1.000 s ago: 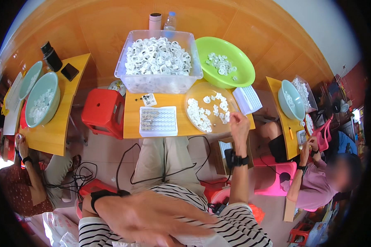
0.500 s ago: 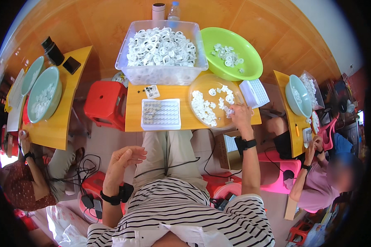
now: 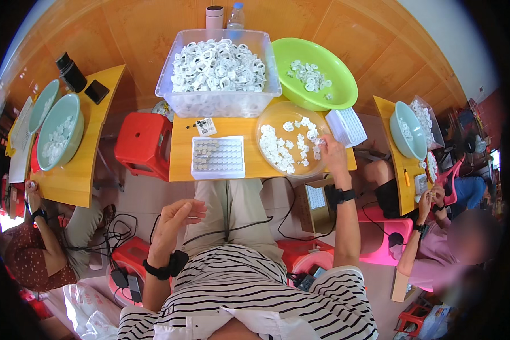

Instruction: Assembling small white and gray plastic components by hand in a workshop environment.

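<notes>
My right hand (image 3: 335, 156) is at the right rim of a clear round tray (image 3: 264, 157), its fingers closed on what looks like a small white plastic part (image 3: 321, 141). Loose white parts (image 3: 276, 150) lie spread over that tray. Above my lap hovers my left hand (image 3: 178, 221), fingers stretched out and holding nothing. On the table in front of me sits a white gridded tray (image 3: 228, 170) with rows of pockets. Small greyish round pieces (image 3: 205, 149) cover its left part.
Behind stand a clear bin (image 3: 218, 105) heaped with white parts and a green basin (image 3: 345, 90). Stacked white trays (image 3: 347, 127) lie at the right table edge. A red stool (image 3: 143, 139) is on the left. Co-workers sit at the side tables (image 3: 105, 119).
My right hand has drawn slightly up and toward the tray's right rim, exposing white parts it had covered. My left hand stays over my lap, nearly unmoved.
</notes>
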`<state>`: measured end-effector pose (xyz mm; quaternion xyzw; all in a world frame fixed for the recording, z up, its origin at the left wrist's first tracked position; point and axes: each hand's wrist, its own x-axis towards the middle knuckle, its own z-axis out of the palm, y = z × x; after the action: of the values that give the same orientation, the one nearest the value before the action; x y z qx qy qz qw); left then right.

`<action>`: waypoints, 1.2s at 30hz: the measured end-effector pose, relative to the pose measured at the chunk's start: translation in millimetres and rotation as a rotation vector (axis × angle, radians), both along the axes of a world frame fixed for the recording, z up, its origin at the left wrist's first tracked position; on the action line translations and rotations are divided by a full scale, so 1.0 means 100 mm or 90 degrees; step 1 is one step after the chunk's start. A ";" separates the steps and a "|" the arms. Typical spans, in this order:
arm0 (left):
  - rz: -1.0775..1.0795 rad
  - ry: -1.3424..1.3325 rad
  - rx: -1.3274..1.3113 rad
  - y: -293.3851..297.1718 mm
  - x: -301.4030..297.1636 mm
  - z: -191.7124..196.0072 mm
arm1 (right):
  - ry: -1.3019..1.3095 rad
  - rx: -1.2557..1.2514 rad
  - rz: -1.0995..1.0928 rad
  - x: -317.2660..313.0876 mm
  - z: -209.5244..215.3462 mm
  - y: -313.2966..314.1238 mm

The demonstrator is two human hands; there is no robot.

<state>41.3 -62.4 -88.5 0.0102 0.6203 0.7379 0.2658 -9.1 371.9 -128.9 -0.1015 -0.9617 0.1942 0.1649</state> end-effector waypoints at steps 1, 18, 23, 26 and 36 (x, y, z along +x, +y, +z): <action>0.002 -0.009 -0.005 0.00 0.01 -0.02 | -0.018 0.084 0.016 0.02 -0.02 -0.07; 0.008 -0.015 0.010 0.11 -0.02 -0.06 | -0.103 -0.936 0.149 0.32 0.29 -0.89; -0.022 0.048 0.065 0.38 -0.14 0.03 | -0.238 -1.235 0.277 0.51 0.26 -1.39; -0.013 0.071 0.087 0.50 -0.19 0.03 | -0.312 -1.258 0.298 0.56 0.24 -1.66; 0.014 0.130 0.058 0.57 -0.19 -0.17 | -0.460 -1.229 0.295 0.54 0.17 -1.94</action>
<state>22.1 -5.1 -105.6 0.0903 0.6100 0.7633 0.1926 45.2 177.9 -111.9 -0.0555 -0.3871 0.8619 -0.3229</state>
